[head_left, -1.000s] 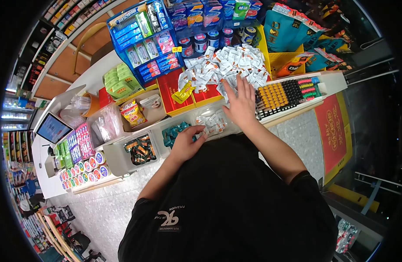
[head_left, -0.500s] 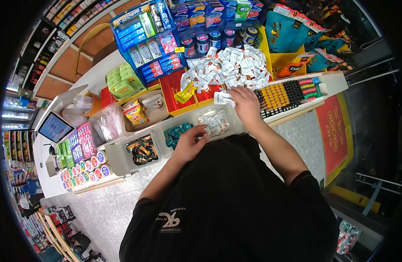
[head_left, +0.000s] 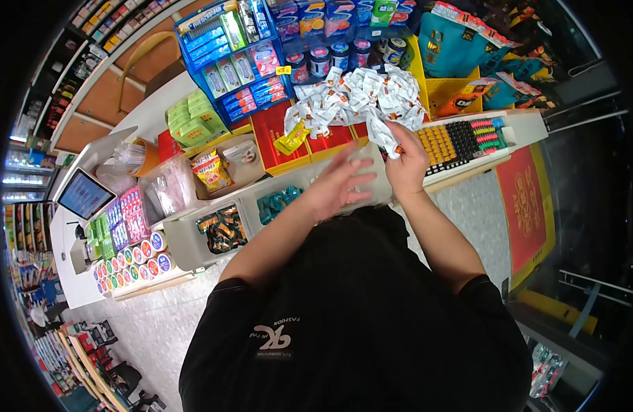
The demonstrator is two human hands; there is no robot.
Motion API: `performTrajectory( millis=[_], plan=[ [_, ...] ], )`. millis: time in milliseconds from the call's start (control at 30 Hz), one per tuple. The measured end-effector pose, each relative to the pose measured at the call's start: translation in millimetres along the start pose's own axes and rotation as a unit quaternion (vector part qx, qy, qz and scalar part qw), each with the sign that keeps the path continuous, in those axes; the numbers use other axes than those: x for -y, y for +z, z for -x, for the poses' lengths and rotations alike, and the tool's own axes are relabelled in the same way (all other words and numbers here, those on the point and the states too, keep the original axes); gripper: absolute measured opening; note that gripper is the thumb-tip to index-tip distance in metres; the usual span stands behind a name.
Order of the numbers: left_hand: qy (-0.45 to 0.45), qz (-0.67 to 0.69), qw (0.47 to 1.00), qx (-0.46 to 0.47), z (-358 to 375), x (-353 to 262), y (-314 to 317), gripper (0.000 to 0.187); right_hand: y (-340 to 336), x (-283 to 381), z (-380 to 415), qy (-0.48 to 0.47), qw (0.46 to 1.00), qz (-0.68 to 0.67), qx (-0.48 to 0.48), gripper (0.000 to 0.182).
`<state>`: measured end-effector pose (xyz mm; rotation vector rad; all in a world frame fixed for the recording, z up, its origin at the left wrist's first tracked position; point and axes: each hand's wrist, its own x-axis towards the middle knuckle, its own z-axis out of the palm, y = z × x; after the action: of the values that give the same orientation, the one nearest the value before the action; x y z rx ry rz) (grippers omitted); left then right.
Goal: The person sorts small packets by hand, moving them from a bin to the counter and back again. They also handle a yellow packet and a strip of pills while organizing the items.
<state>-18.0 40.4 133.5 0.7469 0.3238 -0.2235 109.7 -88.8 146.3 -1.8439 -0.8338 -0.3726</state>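
My right hand point(head_left: 406, 159) is closed around a few small white packets point(head_left: 382, 132), lifted in front of the big heap of white packets point(head_left: 361, 96) on the red and yellow display box point(head_left: 274, 134). My left hand point(head_left: 338, 184) has its fingers spread and holds nothing. It hovers over the clear bin along the counter's front edge and hides much of it. Teal packets point(head_left: 278, 203) lie in the bin to the left of that hand. A yellow packet point(head_left: 291, 138) rests at the left side of the white heap.
An abacus-like rack of beads point(head_left: 460, 147) lies on the right. To the left are a bin of dark packets point(head_left: 223, 230), a box with a yellow snack bag point(head_left: 210, 172) and a blue gum rack point(head_left: 232, 62). Teal bags point(head_left: 457, 44) stand at the back right.
My right hand has picked up white packets and moved slightly nearer and to the right. My left hand has risen from the bin, moved right and spread its fingers.
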Motion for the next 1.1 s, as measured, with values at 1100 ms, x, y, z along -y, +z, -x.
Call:
performTrajectory(
  millis=[1100],
  plan=[
    [0.162, -0.237, 0.950, -0.123, 34.4, 35.6, -2.4, 0.030, -21.7, 63.9, 57.4, 0.470, 0.741, -0.479, -0.026, 0.025]
  ],
)
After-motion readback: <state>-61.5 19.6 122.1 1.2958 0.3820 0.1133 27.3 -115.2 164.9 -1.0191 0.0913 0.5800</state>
